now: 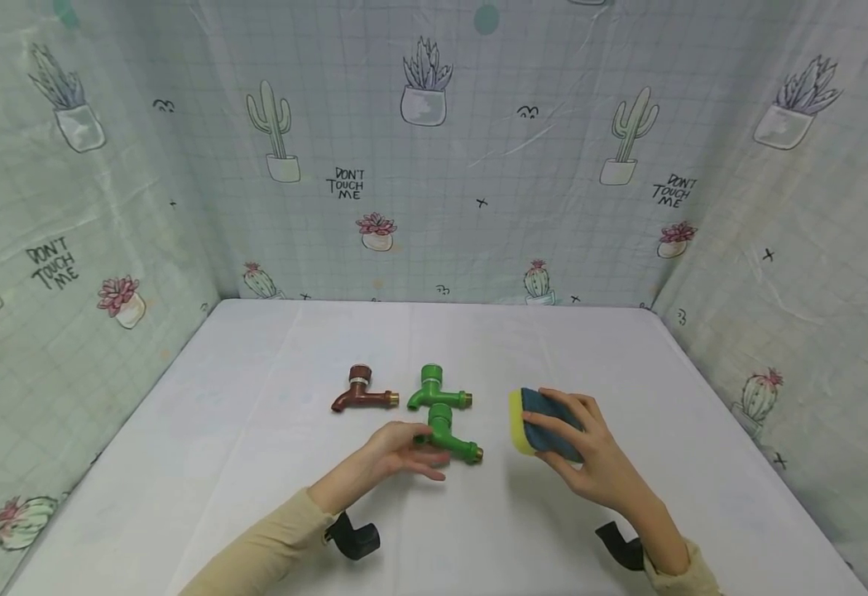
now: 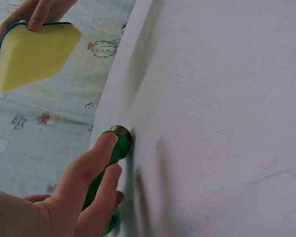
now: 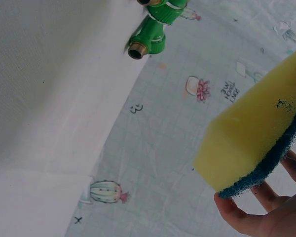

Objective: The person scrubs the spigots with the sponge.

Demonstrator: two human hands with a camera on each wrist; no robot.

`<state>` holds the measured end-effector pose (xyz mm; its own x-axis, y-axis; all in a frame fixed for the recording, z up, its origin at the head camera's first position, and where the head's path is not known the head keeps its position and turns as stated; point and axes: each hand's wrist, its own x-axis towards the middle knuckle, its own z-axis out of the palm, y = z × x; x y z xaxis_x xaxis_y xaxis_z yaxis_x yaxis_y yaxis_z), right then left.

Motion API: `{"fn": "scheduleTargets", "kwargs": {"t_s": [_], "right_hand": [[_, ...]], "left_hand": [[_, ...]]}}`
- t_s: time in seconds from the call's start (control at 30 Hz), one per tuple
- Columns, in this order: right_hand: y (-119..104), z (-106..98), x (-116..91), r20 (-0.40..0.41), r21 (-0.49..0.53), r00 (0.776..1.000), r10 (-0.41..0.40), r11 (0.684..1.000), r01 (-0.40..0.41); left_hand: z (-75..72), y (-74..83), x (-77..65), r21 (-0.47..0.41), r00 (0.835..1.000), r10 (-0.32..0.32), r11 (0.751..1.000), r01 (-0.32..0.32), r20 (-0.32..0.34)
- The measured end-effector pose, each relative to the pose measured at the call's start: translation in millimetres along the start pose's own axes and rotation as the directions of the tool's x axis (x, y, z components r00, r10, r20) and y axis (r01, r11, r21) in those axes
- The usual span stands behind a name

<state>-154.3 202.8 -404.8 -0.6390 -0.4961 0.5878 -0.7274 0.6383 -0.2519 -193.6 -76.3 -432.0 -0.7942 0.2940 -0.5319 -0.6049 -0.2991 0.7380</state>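
Note:
My left hand [image 1: 402, 451] is at the nearer green tap [image 1: 443, 426], thumb and fingers about its spout end. That tap lies at a slant with its brass threaded end [image 2: 121, 131] toward the right, and the fingers hide part of its body. In my right hand [image 1: 590, 451] is a sponge [image 3: 256, 128] with yellow foam and a dark blue scouring pad [image 1: 549, 422]. Held above the table, it stays apart from the taps. A second green tap [image 1: 434, 391] lies just behind the first, and a brown tap [image 1: 362, 393] lies to its left.
The white table [image 1: 277, 372] runs back to a patterned cloth wall [image 1: 463, 165], with cloth at both sides too. Black curved pieces [image 1: 357, 538] sit at both wrists. Beige sleeves [image 1: 270, 542] cover the forearms.

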Motion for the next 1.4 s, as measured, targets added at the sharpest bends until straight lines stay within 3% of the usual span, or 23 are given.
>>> {"fn": "scheduleTargets", "kwargs": {"t_s": [0.3, 0.63, 0.77, 1.1, 1.23, 1.4], "right_hand": [[1.5, 3.5, 0.2, 0.010, 0.004, 1.000, 0.001, 1.000, -0.001], [24.4, 12.8, -1.8, -0.010, -0.079, 1.000, -0.020, 0.997, 0.020], [33.3, 15.8, -3.8, -0.004, -0.116, 1.000, -0.017, 0.993, 0.016], [57.3, 22.0, -7.6, 0.129, -0.251, 0.991, 0.030, 0.968, 0.004], [64.5, 26.7, -4.4, 0.170, -0.283, 0.985, 0.032, 0.959, 0.018], [69.7, 33.2, 3.2, 0.223, -0.311, 0.974, 0.030, 0.950, 0.042]], "left_hand": [[-13.3, -2.8, -15.0, 0.147, 0.999, 0.014, 0.989, -0.008, -0.040], [-25.7, -2.9, -27.0, 0.310, 0.997, 0.077, 0.949, -0.065, -0.027], [-30.1, -1.3, -33.3, 0.309, 0.996, 0.085, 0.948, -0.073, -0.026], [-41.7, 6.3, -46.9, 0.279, 0.989, 0.138, 0.953, -0.118, -0.054], [-45.5, 12.5, -50.2, 0.278, 0.974, 0.209, 0.944, -0.177, -0.092], [-48.2, 22.3, -54.3, 0.240, 0.941, 0.310, 0.932, -0.273, -0.135]]}}
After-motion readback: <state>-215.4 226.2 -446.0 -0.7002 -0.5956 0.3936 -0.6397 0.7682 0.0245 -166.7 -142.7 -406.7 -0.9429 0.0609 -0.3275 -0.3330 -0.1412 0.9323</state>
